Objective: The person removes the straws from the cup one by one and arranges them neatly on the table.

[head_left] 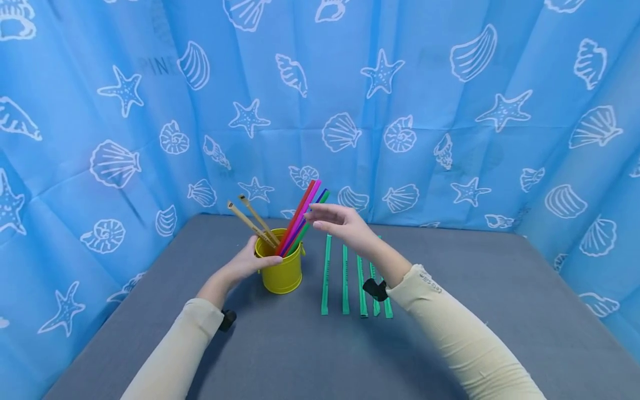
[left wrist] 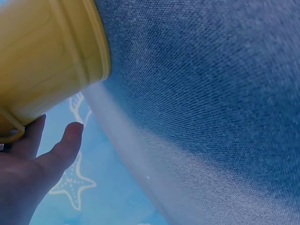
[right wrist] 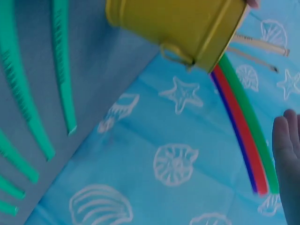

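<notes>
As left hand (head_left: pixel 250 261) grips one bucket (head_left: pixel 282 275) (four straws (head_left: pixel 301 215), two sticks (head_left: pixel 250 223)), right hand (head_left: pixel 352 228) hovers extended near five packets (head_left: pixel 345 280).

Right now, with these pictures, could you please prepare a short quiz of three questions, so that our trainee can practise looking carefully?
1. Count: how many narrow green strips lie on the grey table?
2. True or false: the right hand holds the yellow bucket.
3. Choose: which colour is not found among the bright straws standing in the bucket? A) red, B) yellow, C) green.

Key:
1. Five.
2. False; the left hand holds it at the rim.
3. B.
</notes>
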